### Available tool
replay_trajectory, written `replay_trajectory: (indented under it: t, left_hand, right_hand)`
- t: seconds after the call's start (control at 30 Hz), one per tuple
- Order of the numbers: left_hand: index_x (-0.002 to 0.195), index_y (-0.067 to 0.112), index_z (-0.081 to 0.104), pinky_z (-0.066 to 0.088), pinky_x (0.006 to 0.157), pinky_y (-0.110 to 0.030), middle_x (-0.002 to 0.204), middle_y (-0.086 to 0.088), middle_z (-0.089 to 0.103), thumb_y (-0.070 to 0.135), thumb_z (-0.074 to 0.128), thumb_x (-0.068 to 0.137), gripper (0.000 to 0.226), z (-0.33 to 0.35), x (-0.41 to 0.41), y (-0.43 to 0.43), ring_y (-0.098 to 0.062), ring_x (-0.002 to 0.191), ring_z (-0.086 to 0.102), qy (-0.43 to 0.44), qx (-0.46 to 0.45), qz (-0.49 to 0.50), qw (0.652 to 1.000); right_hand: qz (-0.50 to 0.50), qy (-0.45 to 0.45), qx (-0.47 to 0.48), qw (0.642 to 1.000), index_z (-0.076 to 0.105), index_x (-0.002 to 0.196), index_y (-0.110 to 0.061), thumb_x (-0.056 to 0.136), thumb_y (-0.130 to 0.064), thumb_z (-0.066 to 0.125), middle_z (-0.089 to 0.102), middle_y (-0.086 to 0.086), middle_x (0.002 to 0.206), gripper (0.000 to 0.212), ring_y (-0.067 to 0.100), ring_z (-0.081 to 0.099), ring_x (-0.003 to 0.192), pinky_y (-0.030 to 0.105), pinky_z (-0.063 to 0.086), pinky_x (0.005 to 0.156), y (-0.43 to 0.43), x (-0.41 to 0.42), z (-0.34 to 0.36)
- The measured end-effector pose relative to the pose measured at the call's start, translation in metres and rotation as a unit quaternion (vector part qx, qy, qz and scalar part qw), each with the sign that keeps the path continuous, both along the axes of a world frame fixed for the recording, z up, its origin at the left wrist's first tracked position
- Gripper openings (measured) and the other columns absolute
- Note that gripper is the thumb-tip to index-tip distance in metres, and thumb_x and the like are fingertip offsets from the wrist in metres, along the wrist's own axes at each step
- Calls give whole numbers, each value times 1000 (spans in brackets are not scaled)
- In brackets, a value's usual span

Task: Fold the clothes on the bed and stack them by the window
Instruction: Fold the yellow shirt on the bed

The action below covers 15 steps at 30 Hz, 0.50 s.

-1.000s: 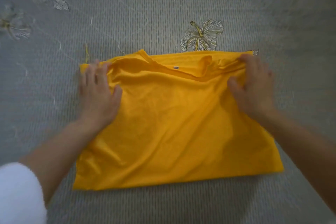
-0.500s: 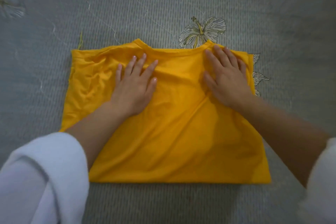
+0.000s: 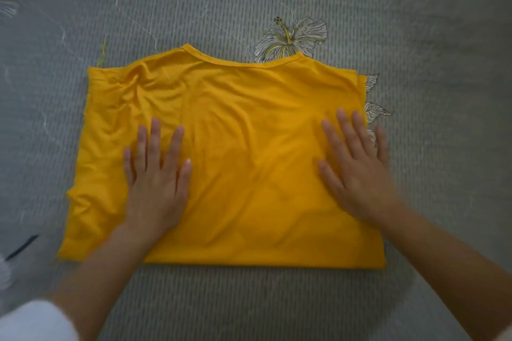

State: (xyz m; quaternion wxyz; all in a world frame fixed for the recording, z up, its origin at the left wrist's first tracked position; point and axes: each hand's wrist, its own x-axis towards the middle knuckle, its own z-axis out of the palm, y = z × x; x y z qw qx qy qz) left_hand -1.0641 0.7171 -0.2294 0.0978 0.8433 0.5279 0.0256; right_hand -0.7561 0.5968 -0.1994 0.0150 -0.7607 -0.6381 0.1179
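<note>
A yellow T-shirt [image 3: 243, 130] lies folded into a rough rectangle on the grey bed cover [image 3: 415, 36], its neckline at the far edge. Creases bunch near its far left corner. My left hand [image 3: 156, 177] rests flat on the shirt's left half, palm down, fingers spread. On the shirt's right side lies my right hand [image 3: 357, 169], also flat and spread, its outer fingers reaching past the right edge. Neither hand holds anything.
The grey striped bed cover carries printed flowers, one [image 3: 291, 39] just beyond the neckline, others at the shirt's right edge and the far left corner. A thin dark object [image 3: 22, 246] lies at the left edge. No window or other clothes are in view.
Both hands slid from the neckline toward me across the shirt, flattening it. The shirt's top layer now lies smoother and the collar is uncovered.
</note>
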Motion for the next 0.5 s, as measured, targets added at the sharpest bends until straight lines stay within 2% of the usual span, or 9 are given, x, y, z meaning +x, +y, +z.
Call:
replay_trajectory:
  t: [0.07,0.13,0.23,0.3,0.37,0.43,0.47,0.5]
  left_hand:
    - [152,29,15,-1,116,-45,160,-11,9,46,24,97,59,-2,-21,-33,-28,147,4,3,-15,66,998]
    - [152,32,14,0,115,-49,160,-12,8,49,20,97,58,-1,-39,-53,-29,147,4,3,-47,174,984]
    - [151,28,19,3,113,-56,160,-13,8,48,21,97,58,3,-50,-64,-34,146,6,-5,-49,273,961]
    - [151,27,19,6,111,-59,159,-14,7,47,25,98,57,7,-54,-63,-38,144,8,-25,-45,339,939]
    - [151,26,16,12,109,-59,157,-17,8,45,33,98,59,13,-60,-57,-39,141,11,-68,-46,477,875]
    - [150,21,18,21,107,-53,151,-21,20,36,42,97,60,23,-67,-54,-39,136,23,-123,-49,581,803]
    - [148,16,23,27,105,-47,147,-22,28,29,46,97,58,28,-70,-54,-37,132,31,-148,-49,587,795]
    - [145,11,30,31,102,-41,144,-21,36,22,48,96,53,32,-74,-53,-35,129,38,-167,-50,572,802]
  right_hand:
    - [74,-7,-22,997,14,153,-23,99,-50,20,8,5,161,61,24,1,149,50,1,118,-27,-14,-2]
    - [77,-1,-53,996,16,152,-25,98,-51,18,11,5,161,60,24,2,148,50,2,118,-49,-22,-5]
    - [-39,50,-39,997,18,152,-23,95,-51,22,10,5,161,64,21,3,148,47,-1,118,-60,-29,-3]
    - [-158,111,10,981,26,150,-14,92,-46,38,19,12,158,68,26,15,144,48,7,115,-63,-33,0]
    - [-278,168,56,944,33,144,-8,86,-39,55,32,19,145,68,31,29,132,48,23,107,-69,-37,5]
    - [-364,198,64,908,40,133,-4,85,-30,67,42,19,128,61,33,40,118,40,33,93,-77,-42,10]
    - [-393,211,49,894,44,128,-4,84,-27,70,46,16,120,56,31,45,110,35,36,87,-81,-44,12]
    - [-411,229,33,882,48,120,-5,84,-24,70,51,10,109,46,25,50,97,30,37,79,-83,-45,14]
